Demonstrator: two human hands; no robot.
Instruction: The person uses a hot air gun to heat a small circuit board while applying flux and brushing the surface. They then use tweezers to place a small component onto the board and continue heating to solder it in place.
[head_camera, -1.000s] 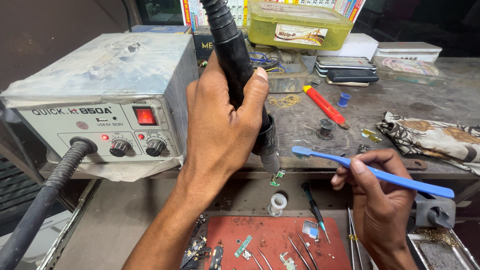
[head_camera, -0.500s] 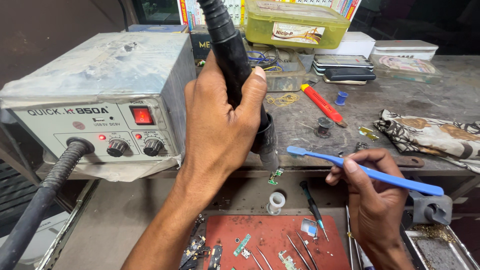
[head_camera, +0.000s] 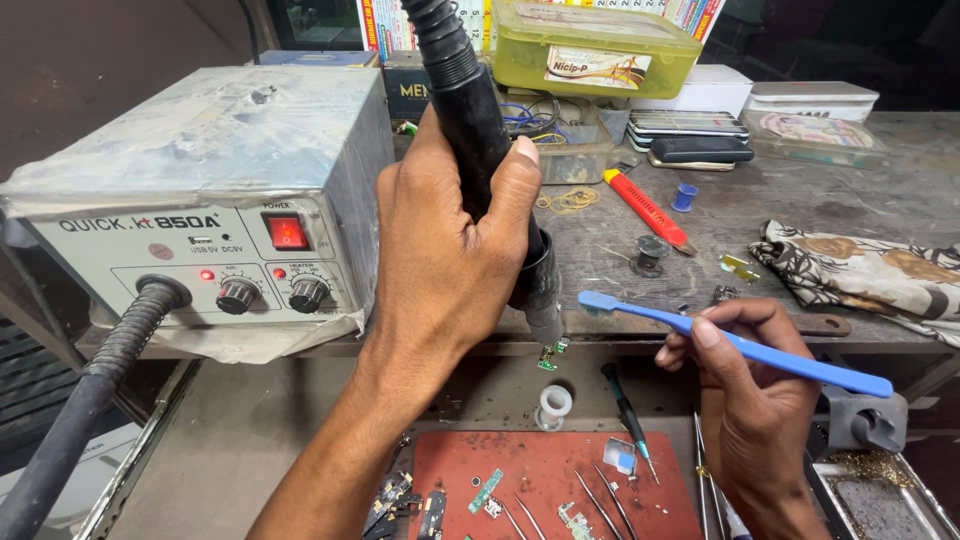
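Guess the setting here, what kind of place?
Likely a small electronics repair bench: a hot-air rework station, its black handpiece in the left hand, and tweezers lying on a red mat.

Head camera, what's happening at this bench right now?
A person's left hand grips a black hot-air handpiece, nozzle aimed down at a small green circuit board at the bench edge. The right hand holds a blue toothbrush beside it. The grey rework station has its red switch lit.

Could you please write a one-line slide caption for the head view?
Left hand aims black hot-air handpiece at small green circuit board; right hand holds blue plastic toothbrush.
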